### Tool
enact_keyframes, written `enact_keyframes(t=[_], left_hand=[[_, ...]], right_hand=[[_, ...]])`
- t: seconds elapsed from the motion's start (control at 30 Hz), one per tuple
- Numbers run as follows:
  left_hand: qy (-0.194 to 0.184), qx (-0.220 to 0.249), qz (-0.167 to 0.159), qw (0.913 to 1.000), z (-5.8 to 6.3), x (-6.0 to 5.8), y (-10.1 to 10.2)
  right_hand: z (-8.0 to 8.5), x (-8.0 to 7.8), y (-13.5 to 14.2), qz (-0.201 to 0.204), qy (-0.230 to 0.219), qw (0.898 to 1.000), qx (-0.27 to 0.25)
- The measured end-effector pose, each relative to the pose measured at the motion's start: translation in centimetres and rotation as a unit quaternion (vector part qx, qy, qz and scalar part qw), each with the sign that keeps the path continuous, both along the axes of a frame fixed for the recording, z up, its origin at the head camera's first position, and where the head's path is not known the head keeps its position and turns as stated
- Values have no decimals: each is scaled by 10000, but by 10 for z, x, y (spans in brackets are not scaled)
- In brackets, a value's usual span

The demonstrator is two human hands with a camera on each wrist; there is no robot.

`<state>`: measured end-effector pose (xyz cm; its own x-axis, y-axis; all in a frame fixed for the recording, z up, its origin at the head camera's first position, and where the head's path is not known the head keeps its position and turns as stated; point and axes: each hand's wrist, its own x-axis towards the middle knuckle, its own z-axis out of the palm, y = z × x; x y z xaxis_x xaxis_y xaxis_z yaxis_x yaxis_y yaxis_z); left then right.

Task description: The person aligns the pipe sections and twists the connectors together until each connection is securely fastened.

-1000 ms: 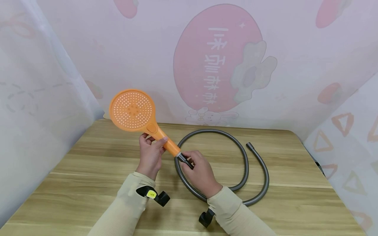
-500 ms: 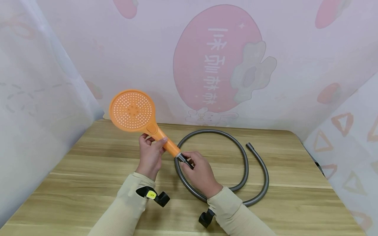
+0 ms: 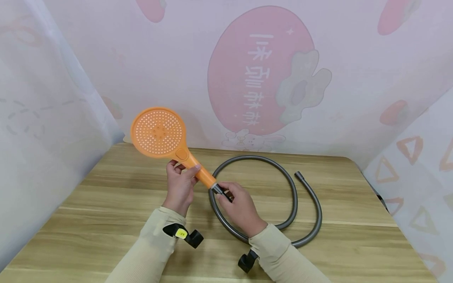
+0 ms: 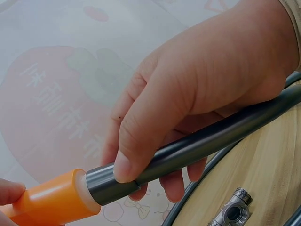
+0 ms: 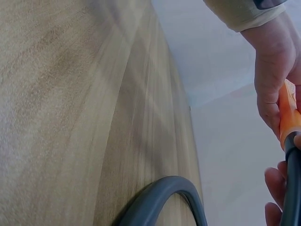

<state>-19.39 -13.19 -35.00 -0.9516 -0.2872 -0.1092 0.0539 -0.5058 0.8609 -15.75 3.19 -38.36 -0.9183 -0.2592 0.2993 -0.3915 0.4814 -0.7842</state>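
An orange shower head (image 3: 159,132) with a round nozzle plate is held up over the table, its face toward me. My left hand (image 3: 179,185) grips its handle (image 3: 206,175), the thumb lying along the front. At the handle's lower end, my right hand (image 3: 241,206) holds the dark grey shower hose (image 4: 197,147) by its end fitting (image 4: 109,183). A thin pale ring shows between fitting and handle in the left wrist view. The hose loops across the table to a free end (image 3: 299,175) at the right. In the right wrist view, the left hand (image 5: 276,70) holds the handle.
The wooden table (image 3: 361,220) meets patterned cloth walls (image 3: 170,59) at the back and sides. A small metal tee fitting (image 4: 233,212) lies on the table in the left wrist view. In the head view it cannot be made out.
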Motion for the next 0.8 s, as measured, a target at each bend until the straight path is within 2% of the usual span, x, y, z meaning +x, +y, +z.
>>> enact_keyframes(t=[0.53, 0.8], left_hand=[[-3, 27, 7, 10000, 0, 1, 0], [5, 33, 14, 10000, 0, 1, 0]], right_hand=[[1, -1, 1, 180, -382, 9989, -226], [3, -3, 2, 231, -755, 9958, -459]])
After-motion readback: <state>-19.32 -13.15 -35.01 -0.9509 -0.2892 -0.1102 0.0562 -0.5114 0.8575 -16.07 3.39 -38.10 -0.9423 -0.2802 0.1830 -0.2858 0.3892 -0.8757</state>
